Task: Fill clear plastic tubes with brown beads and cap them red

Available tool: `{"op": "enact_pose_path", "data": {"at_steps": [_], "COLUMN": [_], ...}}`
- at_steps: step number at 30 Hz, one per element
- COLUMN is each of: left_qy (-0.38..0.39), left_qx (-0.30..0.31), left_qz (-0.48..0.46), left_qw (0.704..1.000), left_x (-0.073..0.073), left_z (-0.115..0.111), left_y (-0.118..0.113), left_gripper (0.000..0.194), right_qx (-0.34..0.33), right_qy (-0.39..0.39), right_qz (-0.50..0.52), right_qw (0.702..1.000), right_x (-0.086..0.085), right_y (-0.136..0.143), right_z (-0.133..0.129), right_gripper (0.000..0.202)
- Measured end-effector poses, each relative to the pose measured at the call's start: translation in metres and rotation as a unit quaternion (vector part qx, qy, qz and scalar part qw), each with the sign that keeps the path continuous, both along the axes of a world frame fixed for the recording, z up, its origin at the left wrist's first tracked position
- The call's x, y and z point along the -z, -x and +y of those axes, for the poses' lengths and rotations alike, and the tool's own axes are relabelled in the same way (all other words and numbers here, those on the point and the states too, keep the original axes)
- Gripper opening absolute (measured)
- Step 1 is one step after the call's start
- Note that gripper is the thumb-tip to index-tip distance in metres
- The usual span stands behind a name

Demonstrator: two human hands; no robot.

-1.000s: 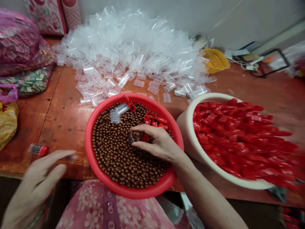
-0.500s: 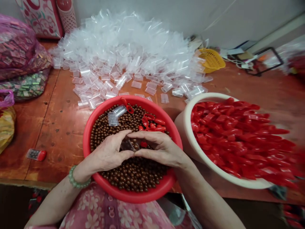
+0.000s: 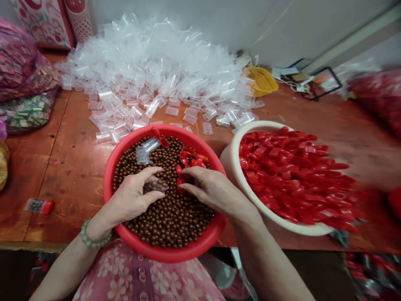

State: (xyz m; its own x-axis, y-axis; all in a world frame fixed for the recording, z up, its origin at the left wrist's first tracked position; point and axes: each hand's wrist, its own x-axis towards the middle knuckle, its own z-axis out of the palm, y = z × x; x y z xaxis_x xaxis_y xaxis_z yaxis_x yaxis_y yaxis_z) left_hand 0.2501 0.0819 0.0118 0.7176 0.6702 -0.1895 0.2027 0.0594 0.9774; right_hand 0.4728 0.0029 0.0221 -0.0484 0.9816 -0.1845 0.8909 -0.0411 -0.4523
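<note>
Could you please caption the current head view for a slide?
Above brown balls in a red basin, the left hand holds a clear container and the right hand a red piece.

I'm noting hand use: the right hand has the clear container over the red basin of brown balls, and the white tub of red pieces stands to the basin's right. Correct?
Not quite: the head view shows the left hand, not the right hand, holding the clear container. The red basin of brown balls and the white tub of red pieces are as you say.
</note>
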Motion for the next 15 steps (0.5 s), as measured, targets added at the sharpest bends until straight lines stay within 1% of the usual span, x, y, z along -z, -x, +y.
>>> {"op": "enact_pose_path", "data": {"at_steps": [3, 5, 7, 9, 11, 13, 15], "left_qy": [0.051, 0.053, 0.057, 0.083, 0.125, 0.163, 0.184], "left_qx": [-0.025, -0.04, -0.037, -0.036, -0.041, -0.047, -0.05], "left_qz": [-0.022, -0.034, -0.045, -0.064, -0.089, -0.105, -0.109], "left_qw": [0.998, 0.997, 0.997, 0.994, 0.987, 0.98, 0.976], "left_x": [0.005, 0.009, 0.01, 0.009, 0.007, 0.005, 0.002], "left_z": [0.001, 0.002, 0.003, 0.003, 0.004, 0.004, 0.005], "left_y": [-0.002, -0.003, -0.002, -0.001, 0.0, 0.0, 0.001], "left_gripper": [0.055, 0.057, 0.059, 0.06, 0.06, 0.059, 0.056], "right_qx": [-0.021, -0.025, -0.027, -0.036, -0.06, -0.084, -0.088], "right_qy": [0.007, 0.013, 0.014, 0.01, 0.011, 0.019, 0.025], "right_qz": [-0.076, -0.119, -0.156, -0.184, -0.188, -0.168, -0.148], "right_qw": [0.997, 0.992, 0.987, 0.982, 0.98, 0.982, 0.985], "right_x": [0.005, 0.006, 0.005, 0.004, 0.003, 0.003, 0.005], "right_y": [0.016, 0.024, 0.028, 0.029, 0.027, 0.025, 0.024], "right_z": [-0.001, -0.002, -0.003, -0.005, -0.006, -0.008, -0.009], "right_gripper": [0.028, 0.025, 0.025, 0.025, 0.022, 0.018, 0.018]}}
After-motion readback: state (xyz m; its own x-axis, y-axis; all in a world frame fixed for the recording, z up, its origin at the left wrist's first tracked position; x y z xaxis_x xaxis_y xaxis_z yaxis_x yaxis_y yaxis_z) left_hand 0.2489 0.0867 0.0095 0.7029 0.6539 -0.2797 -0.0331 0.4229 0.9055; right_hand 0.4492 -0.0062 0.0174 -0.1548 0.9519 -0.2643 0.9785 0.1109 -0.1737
